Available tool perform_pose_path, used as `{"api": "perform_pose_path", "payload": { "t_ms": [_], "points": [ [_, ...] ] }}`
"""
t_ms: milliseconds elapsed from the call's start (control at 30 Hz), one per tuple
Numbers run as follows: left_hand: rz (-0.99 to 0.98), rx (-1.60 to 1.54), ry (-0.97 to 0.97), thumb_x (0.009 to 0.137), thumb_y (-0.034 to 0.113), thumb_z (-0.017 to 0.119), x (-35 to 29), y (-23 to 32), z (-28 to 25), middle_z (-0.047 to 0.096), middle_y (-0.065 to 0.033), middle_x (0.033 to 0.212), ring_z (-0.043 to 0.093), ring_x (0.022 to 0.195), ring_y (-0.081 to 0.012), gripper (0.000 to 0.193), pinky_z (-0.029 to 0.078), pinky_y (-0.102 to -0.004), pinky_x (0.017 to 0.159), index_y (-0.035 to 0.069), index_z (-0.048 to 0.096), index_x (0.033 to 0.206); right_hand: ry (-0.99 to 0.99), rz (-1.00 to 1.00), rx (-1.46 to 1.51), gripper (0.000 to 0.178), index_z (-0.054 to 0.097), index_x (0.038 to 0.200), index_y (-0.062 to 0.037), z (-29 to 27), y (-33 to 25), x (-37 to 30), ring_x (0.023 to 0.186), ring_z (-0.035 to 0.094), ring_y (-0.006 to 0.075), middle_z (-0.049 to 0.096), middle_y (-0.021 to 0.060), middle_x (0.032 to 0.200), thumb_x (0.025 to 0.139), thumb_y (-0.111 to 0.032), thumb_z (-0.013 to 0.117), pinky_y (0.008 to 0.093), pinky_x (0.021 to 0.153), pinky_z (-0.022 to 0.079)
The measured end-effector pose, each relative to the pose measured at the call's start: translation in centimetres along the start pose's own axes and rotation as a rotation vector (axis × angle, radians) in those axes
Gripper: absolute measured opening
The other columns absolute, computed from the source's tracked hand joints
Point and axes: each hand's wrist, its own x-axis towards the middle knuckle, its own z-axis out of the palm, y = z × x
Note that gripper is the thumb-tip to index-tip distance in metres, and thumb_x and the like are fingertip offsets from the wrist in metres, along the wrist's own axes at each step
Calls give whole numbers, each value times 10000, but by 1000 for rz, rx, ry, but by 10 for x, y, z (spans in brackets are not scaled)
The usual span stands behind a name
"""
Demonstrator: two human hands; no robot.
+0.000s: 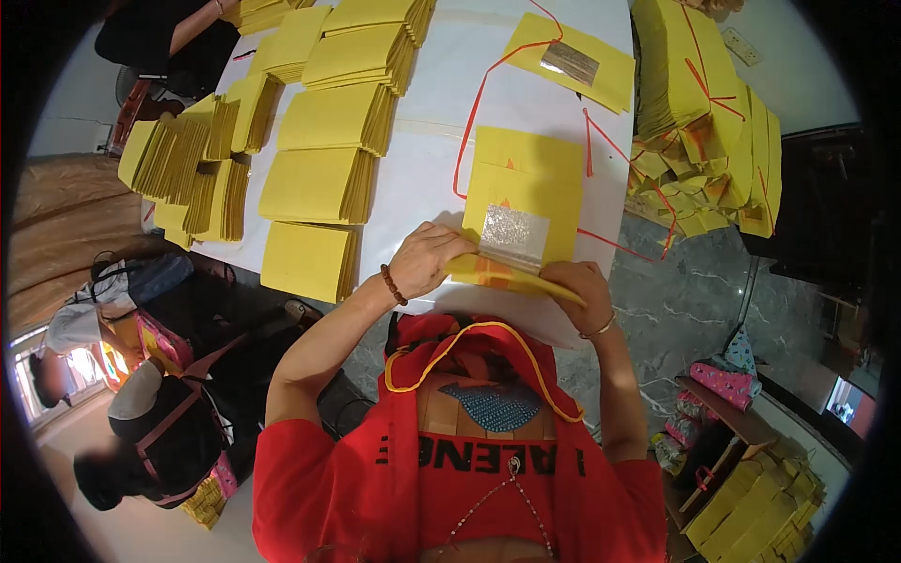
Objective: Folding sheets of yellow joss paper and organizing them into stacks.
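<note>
A sheet of yellow paper (523,169) with a silver foil square (514,231) and orange marks lies on the white table in front of me. Its near edge is bent up into a raised flap (496,274). My left hand (432,261) pinches the left end of this flap, fingers closed on the paper. At the opposite end my right hand (574,291) grips it too, thumb and fingers partly hidden by the fold. Beyond the sheet lies another yellow sheet with a foil square (570,64).
Stacks of folded yellow paper (314,192) line the table's left side. Red string (479,103) trails across the white tabletop (432,159). Tall yellow bundles (699,84) stand at right. A person's arm (192,26) shows at far left; another person (174,422) is lower left.
</note>
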Motion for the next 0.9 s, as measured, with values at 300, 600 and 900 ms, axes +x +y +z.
{"api": "perform_pose_path", "payload": {
  "t_ms": [300,600,900],
  "points": [
    [-563,-278,129,886,222,505,34,10,17,572,-181,715,558,695,-360,221,435,-443,631,18,567,940,171,629,552,242,647,972,-10,12,8,22,751,607,104,665,76,797,841,-209,613,242,631,455],
    [-844,-388,120,864,191,542,47,3,20,554,-191,624,546,561,-345,186,407,-397,522,8,566,892,542,681,713,431,484,1215,-3,22,-8,36,751,573,89,624,111,962,826,-116,630,210,617,445],
    [-912,-678,153,854,202,587,39,-10,24,518,-70,563,446,495,-125,194,365,-288,484,8,590,832,393,645,340,284,622,1053,-56,22,4,37,563,443,107,567,58,763,771,-83,650,232,512,354]
  ]
}}
